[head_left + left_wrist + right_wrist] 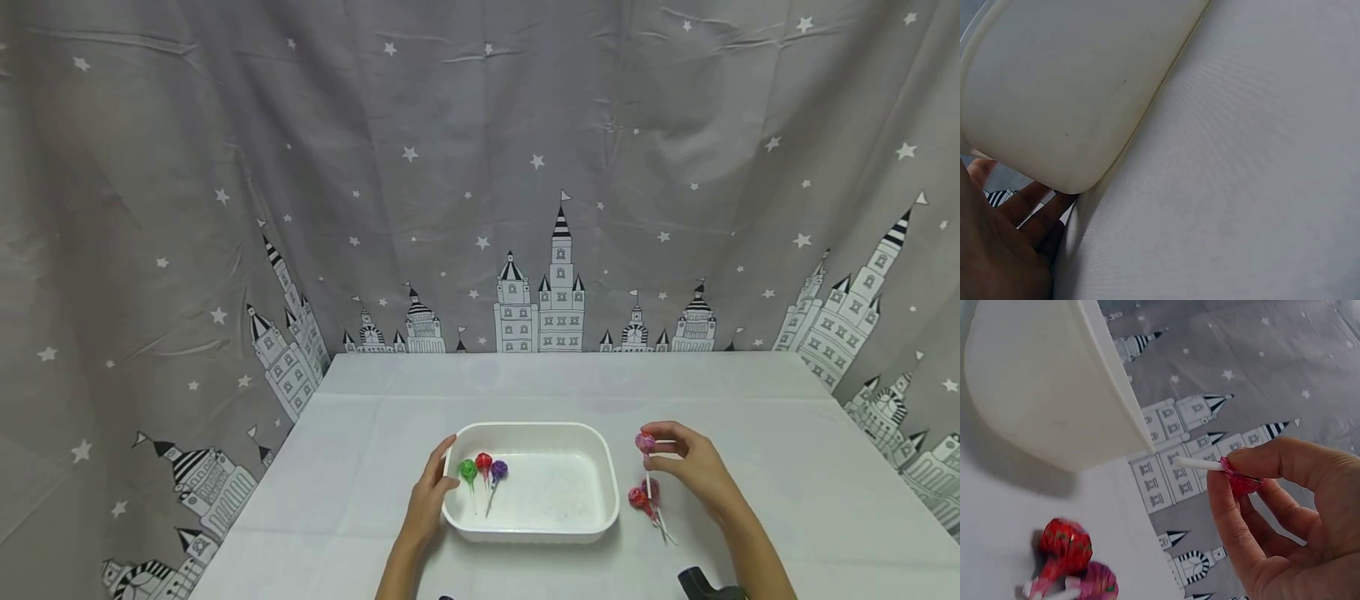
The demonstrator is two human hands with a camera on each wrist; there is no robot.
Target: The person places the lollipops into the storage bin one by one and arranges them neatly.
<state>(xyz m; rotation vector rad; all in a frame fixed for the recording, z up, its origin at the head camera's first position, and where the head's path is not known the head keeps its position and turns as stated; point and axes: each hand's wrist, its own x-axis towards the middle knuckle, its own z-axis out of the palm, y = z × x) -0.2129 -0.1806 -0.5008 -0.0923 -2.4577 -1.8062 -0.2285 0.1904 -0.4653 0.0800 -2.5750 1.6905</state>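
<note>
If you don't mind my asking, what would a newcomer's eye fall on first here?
Probably the three bright lollipops inside the left end of the white tray. Next, the pink lollipop pinched in the right grip, to the tray's right, and the grey curtain printed with castles behind the table.

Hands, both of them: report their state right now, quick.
Left hand: closed on the left end of the white tray, gripping it.
Right hand: closed, pinching a pink lollipop between thumb and fingers.

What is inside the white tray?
The white tray holds a green lollipop, a red lollipop and a purple lollipop. The patches of tray beneath them are covered.
</note>
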